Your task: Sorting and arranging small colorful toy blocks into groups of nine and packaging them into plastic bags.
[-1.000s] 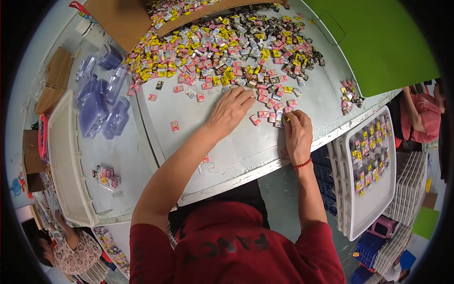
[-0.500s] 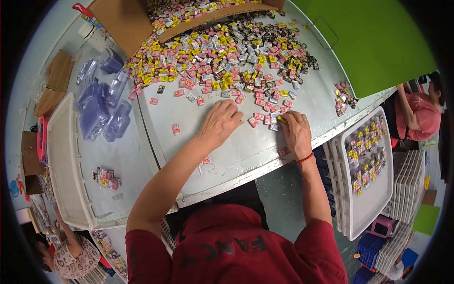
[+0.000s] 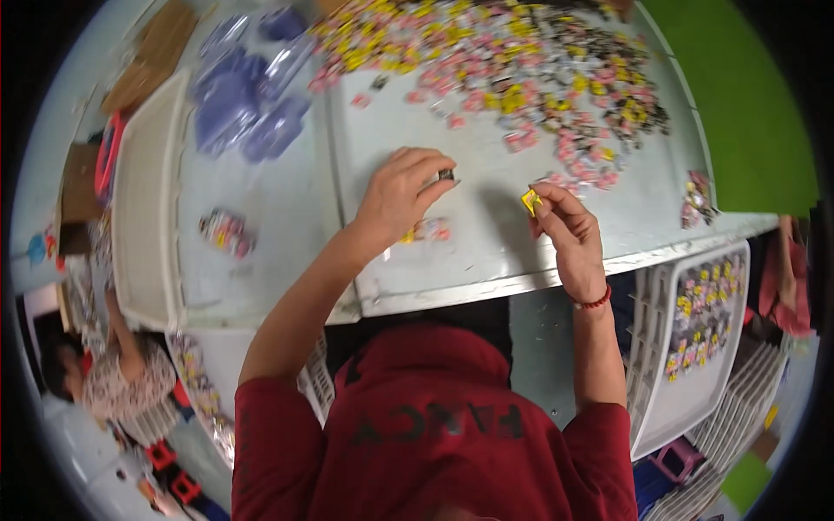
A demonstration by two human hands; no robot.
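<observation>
Between the thumb and fingers of my left hand (image 3: 395, 195) is a small dark packet (image 3: 446, 174). My right hand (image 3: 572, 230) pinches a small yellow packet (image 3: 530, 203) in its fingertips, raised over the table with a shadow beneath. Something pinkish shows under those fingers, too blurred to make out. A short row of pink and yellow packets (image 3: 432, 230) lies by my left wrist, partly covered by it. Beyond both hands spreads a big heap of small pink, yellow, white and black packets (image 3: 512, 95), smeared by motion.
On the left table part lie clear bluish plastic containers (image 3: 230, 113) and a bundle of packets (image 3: 228, 233), beside a white tray (image 3: 148, 208). At right, stacked white trays (image 3: 643, 425) hold filled packs. A green panel (image 3: 730, 113) stands far right. Another person (image 3: 130, 373) works at lower left.
My right hand has lifted the yellow packet off the table. My left hand has drawn back from the heap and now holds a dark packet. The whole view has shifted.
</observation>
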